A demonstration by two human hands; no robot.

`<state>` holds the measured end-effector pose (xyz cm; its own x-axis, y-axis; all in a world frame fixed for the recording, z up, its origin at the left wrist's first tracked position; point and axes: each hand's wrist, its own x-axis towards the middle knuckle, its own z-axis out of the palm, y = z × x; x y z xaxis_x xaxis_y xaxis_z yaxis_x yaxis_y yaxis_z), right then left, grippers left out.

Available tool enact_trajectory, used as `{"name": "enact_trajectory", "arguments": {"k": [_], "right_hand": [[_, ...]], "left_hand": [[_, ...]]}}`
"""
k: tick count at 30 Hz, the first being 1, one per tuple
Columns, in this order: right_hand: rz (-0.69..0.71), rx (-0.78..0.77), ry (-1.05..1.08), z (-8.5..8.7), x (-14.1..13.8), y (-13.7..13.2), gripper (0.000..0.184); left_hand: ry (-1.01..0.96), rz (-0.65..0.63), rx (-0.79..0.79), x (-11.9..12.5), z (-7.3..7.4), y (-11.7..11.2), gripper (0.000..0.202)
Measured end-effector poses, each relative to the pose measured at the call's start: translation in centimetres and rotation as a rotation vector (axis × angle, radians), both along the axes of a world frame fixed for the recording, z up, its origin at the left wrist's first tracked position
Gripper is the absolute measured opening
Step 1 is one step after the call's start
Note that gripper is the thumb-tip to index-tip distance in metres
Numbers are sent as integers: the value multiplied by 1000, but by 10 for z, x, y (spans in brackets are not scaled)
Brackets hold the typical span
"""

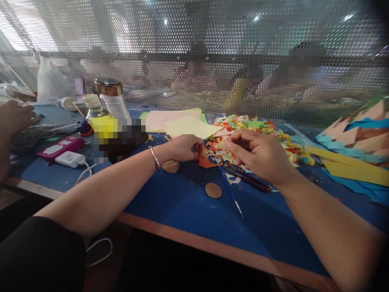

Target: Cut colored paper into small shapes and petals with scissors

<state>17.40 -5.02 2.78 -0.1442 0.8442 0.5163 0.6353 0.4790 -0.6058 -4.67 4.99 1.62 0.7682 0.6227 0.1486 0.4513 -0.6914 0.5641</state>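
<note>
My right hand (258, 156) pinches a small pale paper piece (222, 145) between thumb and fingertips, just above a heap of cut coloured paper pieces (285, 138). To its left, my left hand (187, 148) is bent with the fingertips together, beside an orange paper scrap (210, 160); what it holds, if anything, is hidden. A round wooden disc (171, 166) lies below my left wrist, and another wooden disc (213, 190) sits nearer the table edge. A thin blue brush (232, 194) and a dark-handled tool (251, 180) lie under my right hand.
Paper sheets (179, 121) lie behind my hands. On the left stand a gold-lidded bottle (114, 99) and a yellow-labelled bottle (99, 115), near a magenta box (60, 149) and white charger (71, 159). Another person's hand (18, 115) is at far left. Folded paper (358, 138) stands right. A perforated screen (194, 36) closes the back.
</note>
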Motion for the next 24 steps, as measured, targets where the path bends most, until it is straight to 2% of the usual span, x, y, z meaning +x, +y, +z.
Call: {"name": "enact_trajectory", "arguments": {"k": [7, 10, 13, 18, 21, 24], "right_hand": [[-47, 103, -104, -4, 2, 2, 15], [-54, 163, -176, -5, 3, 2, 15], [-53, 249, -233, -4, 2, 1, 15], [-68, 340, -253, -2, 1, 0, 12], [-56, 358, -256, -2, 1, 0, 11], [-41, 382, -286, -2, 1, 0, 11]], "left_hand": [[-356, -16, 17, 12, 2, -18, 11], [-488, -71, -56, 19, 0, -23, 8], [-620, -125, -231, 24, -2, -24, 12], [-777, -175, -639, 23, 4, -27, 17], [-843, -131, -811, 22, 8, -32, 22], [-841, -26, -893, 22, 10, -36, 26]]}}
